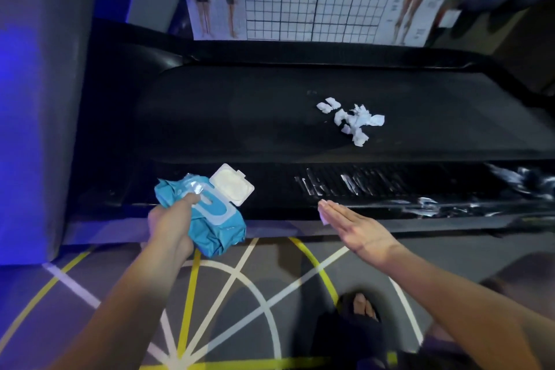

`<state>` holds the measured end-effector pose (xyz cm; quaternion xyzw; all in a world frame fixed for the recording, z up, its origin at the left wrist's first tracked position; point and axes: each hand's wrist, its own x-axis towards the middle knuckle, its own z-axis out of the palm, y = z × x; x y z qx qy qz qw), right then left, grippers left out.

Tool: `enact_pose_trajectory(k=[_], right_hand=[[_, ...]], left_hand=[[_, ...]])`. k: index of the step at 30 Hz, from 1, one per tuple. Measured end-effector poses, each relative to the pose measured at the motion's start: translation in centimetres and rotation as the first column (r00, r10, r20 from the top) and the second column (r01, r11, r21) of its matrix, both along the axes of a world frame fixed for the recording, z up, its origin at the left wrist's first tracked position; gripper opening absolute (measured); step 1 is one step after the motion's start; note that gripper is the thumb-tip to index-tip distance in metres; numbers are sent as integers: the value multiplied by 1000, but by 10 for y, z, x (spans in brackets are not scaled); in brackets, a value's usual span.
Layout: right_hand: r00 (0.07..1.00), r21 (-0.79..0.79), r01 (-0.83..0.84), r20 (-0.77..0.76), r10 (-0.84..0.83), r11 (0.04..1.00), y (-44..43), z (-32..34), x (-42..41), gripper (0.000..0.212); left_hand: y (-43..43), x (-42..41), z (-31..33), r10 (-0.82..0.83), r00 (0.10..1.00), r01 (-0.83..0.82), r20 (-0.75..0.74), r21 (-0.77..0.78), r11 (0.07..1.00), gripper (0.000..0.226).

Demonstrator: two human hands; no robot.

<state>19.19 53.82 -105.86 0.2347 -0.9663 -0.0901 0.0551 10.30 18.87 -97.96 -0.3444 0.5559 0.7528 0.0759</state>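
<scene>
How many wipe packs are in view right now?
1: the blue wipe pack, lid open, gripped by the left hand at the treadmill's near edge. More may be out of frame.

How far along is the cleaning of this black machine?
Done: the wipe pack is open, and white streaks cross the ribbed strip. In hand: the left hand grips it; the flat right hand is near that strip. Left: torn white scraps on the belt.
</scene>
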Motion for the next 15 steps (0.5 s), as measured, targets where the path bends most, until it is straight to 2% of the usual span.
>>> enact_pose_trajectory(k=[4, 7, 9, 11, 15], right_hand=[[1000, -26, 22, -19, -22, 999, 10, 7, 4, 65], [997, -89, 40, -68, -46, 995, -1, 19, -8, 42], [994, -117, -28, -111, 15, 993, -12, 25, -14, 36], [988, -102, -110, -118, 98, 989, -25, 22, -19, 40], [988, -47, -152, 13, 153, 987, -37, 4, -23, 54]], left_hand=[[17, -2, 6, -37, 999, 37, -4, 21, 999, 35], [18, 2, 9, -28, 1000, 28, -10, 7, 1000, 38], [14, 4, 13, -7, 1000, 7, -10, 5, 1000, 39], [10, 6, 15, 20, 1000, -20, -13, 1, 1000, 41], [8, 11, 13, 39, 999, -39, -6, -17, 999, 41]])
